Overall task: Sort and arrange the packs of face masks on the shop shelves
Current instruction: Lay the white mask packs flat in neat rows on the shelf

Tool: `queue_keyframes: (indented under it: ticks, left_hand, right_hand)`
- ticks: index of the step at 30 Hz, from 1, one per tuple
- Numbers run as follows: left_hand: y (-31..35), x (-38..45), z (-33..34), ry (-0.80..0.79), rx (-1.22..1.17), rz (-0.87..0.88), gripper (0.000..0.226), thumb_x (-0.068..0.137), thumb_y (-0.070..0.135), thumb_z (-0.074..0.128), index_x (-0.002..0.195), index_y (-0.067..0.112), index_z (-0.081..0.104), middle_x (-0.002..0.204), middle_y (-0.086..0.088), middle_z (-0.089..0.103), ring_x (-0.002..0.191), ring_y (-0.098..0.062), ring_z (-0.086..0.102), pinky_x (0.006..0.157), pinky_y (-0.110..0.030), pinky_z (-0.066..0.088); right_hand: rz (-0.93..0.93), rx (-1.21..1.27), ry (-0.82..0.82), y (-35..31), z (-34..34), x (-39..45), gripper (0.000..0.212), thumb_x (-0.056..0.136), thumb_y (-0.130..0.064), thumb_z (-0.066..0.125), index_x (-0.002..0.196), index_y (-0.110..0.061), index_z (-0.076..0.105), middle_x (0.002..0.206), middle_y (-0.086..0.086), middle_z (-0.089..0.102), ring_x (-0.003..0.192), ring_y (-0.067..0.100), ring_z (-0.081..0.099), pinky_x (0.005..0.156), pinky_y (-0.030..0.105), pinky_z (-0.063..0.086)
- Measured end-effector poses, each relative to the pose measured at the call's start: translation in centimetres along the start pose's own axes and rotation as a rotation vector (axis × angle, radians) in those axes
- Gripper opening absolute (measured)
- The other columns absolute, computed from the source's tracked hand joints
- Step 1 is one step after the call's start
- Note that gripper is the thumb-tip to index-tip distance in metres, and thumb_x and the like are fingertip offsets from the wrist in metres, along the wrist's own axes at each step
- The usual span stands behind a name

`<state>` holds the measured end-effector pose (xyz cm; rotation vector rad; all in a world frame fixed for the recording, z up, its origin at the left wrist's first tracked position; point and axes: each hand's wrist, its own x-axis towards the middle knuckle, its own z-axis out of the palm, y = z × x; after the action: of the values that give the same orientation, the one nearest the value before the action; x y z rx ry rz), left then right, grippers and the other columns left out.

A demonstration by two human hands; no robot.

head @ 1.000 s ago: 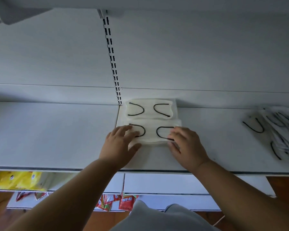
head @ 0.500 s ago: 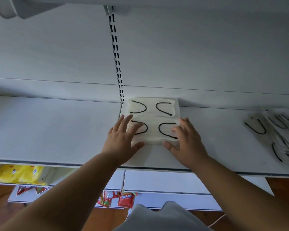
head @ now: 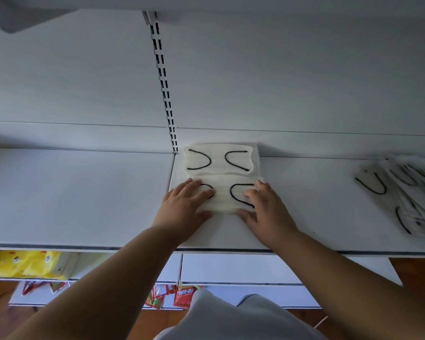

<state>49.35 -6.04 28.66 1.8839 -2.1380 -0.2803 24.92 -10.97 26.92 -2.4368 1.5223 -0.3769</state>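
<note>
At the centre of the frame, the left hand (head: 182, 207) and the right hand (head: 265, 209) are laid flat on the near mask pack (head: 222, 195), one at each side of it, with the fingers spread and roughly straight and the thumbs set against its near edge; nothing is gripped or pinched, and the pack is being pressed and squared against the shelf (head: 84, 200). Just beyond it, touching or very slightly overlapped by it (which of the two cannot be told), a far mask pack (head: 219, 159) is seen lying flat against the back panel (head: 280, 77), beside the foot of the slotted upright (head: 165, 89). These two packs are judged to be placed, in a line running from the back of the shelf toward its front edge, with only a final straightening of the near one left.

Toward the right edge of the frame, well apart from the hands, a loose heap of mask packs (head: 402, 197) is seen fanned out and overlapping, untidy and blurred. This heap is judged to be the larger part of the work, not yet sorted. Lower in the frame, yellow packets (head: 22, 263) and red sachets (head: 182, 295) are visible on the shelves below; they are taken to be no part of the task.
</note>
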Motion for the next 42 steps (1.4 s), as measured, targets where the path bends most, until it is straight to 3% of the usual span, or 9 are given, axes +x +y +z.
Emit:
queue_keyframes:
  ticks: [5,11,16,20,24,29,34,38,42]
  left_hand:
    - [-0.6,0.0,-0.1,-0.005,-0.016,-0.007,0.055,0.091,0.053,0.059,0.144,0.043,0.046,0.159,0.004,0.036,0.15,-0.022,0.024,0.12,-0.041,0.025]
    - [-0.3,1.1,-2.5,0.163,-0.167,-0.142,0.065,0.089,0.068,0.04,0.142,0.033,0.05,0.155,0.0,0.041,0.143,-0.024,0.036,0.116,-0.044,0.031]
    - [-0.8,4.3,-3.1,0.027,-0.155,-0.217,0.049,0.103,0.041,0.045,0.15,0.029,0.04,0.166,0.002,0.021,0.152,-0.023,0.019,0.121,-0.041,0.023]
    - [-0.1,4.7,-1.2,-0.125,-0.014,-0.112,0.049,0.105,0.043,0.033,0.152,0.033,0.033,0.168,0.005,0.01,0.155,-0.017,0.002,0.125,-0.04,0.007]
    - [0.3,4.3,-0.9,-0.126,0.023,-0.113,0.051,0.105,0.045,0.027,0.155,0.034,0.028,0.168,0.006,0.005,0.155,-0.015,-0.004,0.126,-0.04,0.0]
    - [-0.1,5.6,-3.3,0.045,-0.013,-0.097,0.046,0.105,0.036,0.036,0.151,0.031,0.037,0.166,0.002,0.021,0.154,-0.019,0.012,0.125,-0.036,0.009]
    - [-0.4,9.7,-4.5,-0.034,-0.024,-0.104,0.04,0.103,0.022,0.047,0.139,0.035,0.054,0.158,0.007,0.036,0.146,-0.02,0.03,0.118,-0.038,0.028]
    - [-0.7,11.8,-4.7,-0.174,0.06,-0.105,0.031,0.098,0.027,0.059,0.127,0.037,0.059,0.138,0.004,0.054,0.128,-0.023,0.047,0.103,-0.039,0.043]
    - [-0.8,12.3,-4.0,-0.154,0.042,-0.125,0.025,0.095,0.028,0.06,0.118,0.039,0.059,0.122,0.004,0.062,0.114,-0.023,0.054,0.092,-0.037,0.048]
  right_hand:
    - [0.027,0.009,-0.056,-0.7,-0.5,0.1,0.054,0.09,-0.056,0.053,0.121,-0.012,0.057,0.148,0.022,0.041,0.141,0.041,0.035,0.106,0.053,0.042]
    - [-0.069,-0.025,0.158,-1.6,-3.0,0.9,0.056,0.098,-0.05,0.031,0.114,-0.008,0.063,0.144,0.019,0.05,0.14,0.04,0.039,0.115,0.053,0.03]
    - [-0.047,-0.086,-0.093,-3.6,-4.7,5.1,0.06,0.106,-0.043,0.026,0.155,-0.009,0.023,0.166,0.006,0.007,0.153,0.02,0.001,0.122,0.034,0.004]
    - [0.008,-0.212,-0.303,-3.9,-3.2,6.5,0.071,0.104,-0.052,0.02,0.158,-0.008,0.007,0.166,0.007,-0.006,0.153,0.02,-0.009,0.124,0.039,0.004]
    - [0.034,-0.204,-0.299,-3.5,-2.1,5.6,0.073,0.102,-0.055,0.018,0.158,-0.01,0.005,0.166,0.007,-0.009,0.152,0.02,-0.012,0.124,0.04,0.0]
    - [0.001,-0.154,-0.138,-3.6,-3.9,7.4,0.081,0.094,-0.057,0.004,0.155,-0.007,0.021,0.166,0.011,0.008,0.153,0.024,0.004,0.124,0.042,0.007]
    - [-0.005,-0.158,-0.111,-2.8,-5.3,11.5,0.05,0.104,-0.027,0.037,0.15,-0.009,0.035,0.161,0.01,0.026,0.15,0.027,0.019,0.118,0.043,0.026]
    - [0.011,-0.359,-0.266,-2.4,-5.4,12.6,0.03,0.098,-0.029,0.047,0.122,-0.013,0.056,0.126,0.01,0.059,0.114,0.031,0.056,0.089,0.035,0.042]
    - [0.057,-0.276,-0.261,-1.8,-4.5,12.7,0.026,0.096,-0.028,0.046,0.117,-0.017,0.056,0.119,0.009,0.061,0.105,0.033,0.059,0.081,0.037,0.046]
